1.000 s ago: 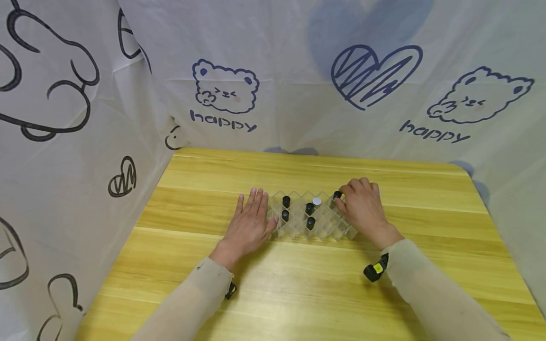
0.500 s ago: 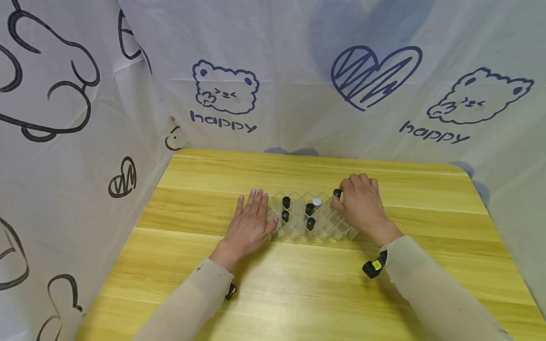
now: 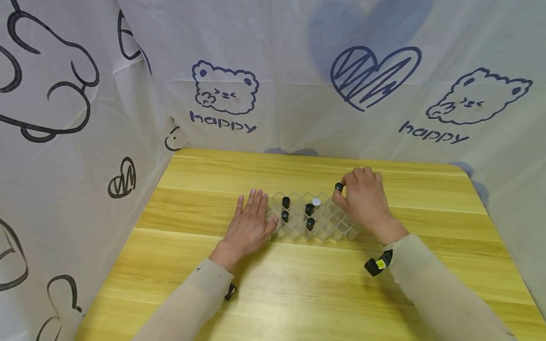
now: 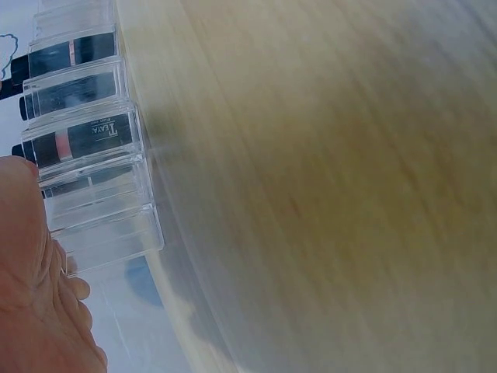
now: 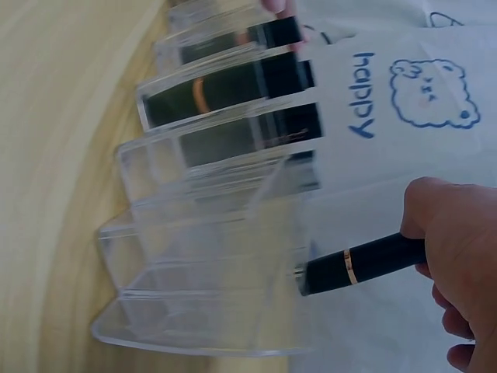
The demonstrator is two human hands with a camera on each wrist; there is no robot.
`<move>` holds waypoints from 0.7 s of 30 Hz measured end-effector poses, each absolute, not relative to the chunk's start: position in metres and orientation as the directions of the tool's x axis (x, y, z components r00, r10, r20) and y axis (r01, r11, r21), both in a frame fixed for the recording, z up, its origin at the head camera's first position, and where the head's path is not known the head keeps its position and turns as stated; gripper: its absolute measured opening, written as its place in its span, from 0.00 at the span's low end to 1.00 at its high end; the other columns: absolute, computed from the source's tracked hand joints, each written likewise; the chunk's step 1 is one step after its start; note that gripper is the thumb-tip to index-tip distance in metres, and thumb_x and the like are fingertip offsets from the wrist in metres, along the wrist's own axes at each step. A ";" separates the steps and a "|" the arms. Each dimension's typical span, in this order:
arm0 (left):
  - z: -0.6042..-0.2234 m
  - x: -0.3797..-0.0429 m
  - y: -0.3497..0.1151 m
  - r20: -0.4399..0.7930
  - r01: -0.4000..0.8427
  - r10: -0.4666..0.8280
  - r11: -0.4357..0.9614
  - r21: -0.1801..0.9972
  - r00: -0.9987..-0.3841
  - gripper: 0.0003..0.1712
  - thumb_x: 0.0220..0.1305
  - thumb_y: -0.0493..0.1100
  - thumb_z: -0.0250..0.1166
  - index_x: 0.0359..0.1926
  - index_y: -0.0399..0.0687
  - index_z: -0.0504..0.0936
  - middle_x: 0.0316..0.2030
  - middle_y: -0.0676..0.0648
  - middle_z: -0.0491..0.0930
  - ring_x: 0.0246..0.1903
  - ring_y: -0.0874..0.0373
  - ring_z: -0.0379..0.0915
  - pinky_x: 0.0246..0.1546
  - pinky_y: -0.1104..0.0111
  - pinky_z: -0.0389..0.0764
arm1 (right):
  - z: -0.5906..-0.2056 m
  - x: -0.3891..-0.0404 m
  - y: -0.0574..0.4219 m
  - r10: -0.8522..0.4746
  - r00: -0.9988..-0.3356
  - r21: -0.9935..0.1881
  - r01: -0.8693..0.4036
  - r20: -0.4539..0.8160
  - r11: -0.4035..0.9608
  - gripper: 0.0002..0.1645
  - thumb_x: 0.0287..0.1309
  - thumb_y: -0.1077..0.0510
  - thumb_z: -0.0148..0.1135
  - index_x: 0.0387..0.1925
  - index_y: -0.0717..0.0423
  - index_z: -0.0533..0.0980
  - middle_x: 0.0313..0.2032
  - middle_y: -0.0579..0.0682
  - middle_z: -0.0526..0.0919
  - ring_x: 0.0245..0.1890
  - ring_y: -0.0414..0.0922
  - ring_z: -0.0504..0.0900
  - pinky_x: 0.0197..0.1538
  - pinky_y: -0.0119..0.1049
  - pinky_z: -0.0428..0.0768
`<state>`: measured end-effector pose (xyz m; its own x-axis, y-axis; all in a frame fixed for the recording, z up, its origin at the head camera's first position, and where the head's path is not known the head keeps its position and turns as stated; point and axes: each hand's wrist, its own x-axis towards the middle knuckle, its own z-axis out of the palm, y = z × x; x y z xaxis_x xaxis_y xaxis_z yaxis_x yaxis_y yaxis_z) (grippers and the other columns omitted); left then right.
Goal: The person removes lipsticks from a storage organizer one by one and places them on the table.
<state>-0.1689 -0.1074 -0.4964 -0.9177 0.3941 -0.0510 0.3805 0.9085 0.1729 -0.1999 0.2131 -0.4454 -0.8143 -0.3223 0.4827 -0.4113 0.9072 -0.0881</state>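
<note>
A clear lipstick organizer (image 3: 325, 232) with diamond-shaped slots stands on the table. Several black-capped lipsticks (image 3: 286, 202) and one with a white top (image 3: 316, 202) stand upright in it. My left hand (image 3: 247, 225) lies with straight fingers along the organizer's left end, its thumb over the corner. Above the back right slots, my right hand (image 3: 364, 199) pinches a black lipstick (image 5: 349, 266) with a gold band between thumb and fingers. In the right wrist view, this lipstick's lower end is at the top of the clear slots.
The organizer sits on a wood-grain table (image 3: 273, 293). A white cloth (image 3: 294, 94) with printed bears and hearts hangs behind the table and along its left side. Front right slots (image 3: 339, 229) of the organizer hold no lipsticks.
My right hand has moved up and slightly back, drawing the black lipstick out of its slot at the back right. The left hand has stayed in place.
</note>
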 end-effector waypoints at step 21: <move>-0.500 -0.171 -0.108 -0.051 0.382 0.395 0.909 0.167 -0.917 0.45 0.84 0.66 0.33 0.85 0.39 0.43 0.85 0.38 0.42 0.85 0.46 0.27 0.84 0.47 0.30 | -0.425 -0.188 0.233 -0.264 -0.823 -0.111 -0.365 0.504 0.925 0.16 0.59 0.53 0.64 0.33 0.65 0.80 0.32 0.59 0.79 0.36 0.60 0.72 0.41 0.53 0.69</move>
<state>-0.1707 -0.1077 -0.5003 -0.9172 0.3952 -0.0505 0.3824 0.9088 0.1672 -0.1879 0.2334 -0.4250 -0.8226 -0.2641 0.5035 -0.3645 0.9246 -0.1106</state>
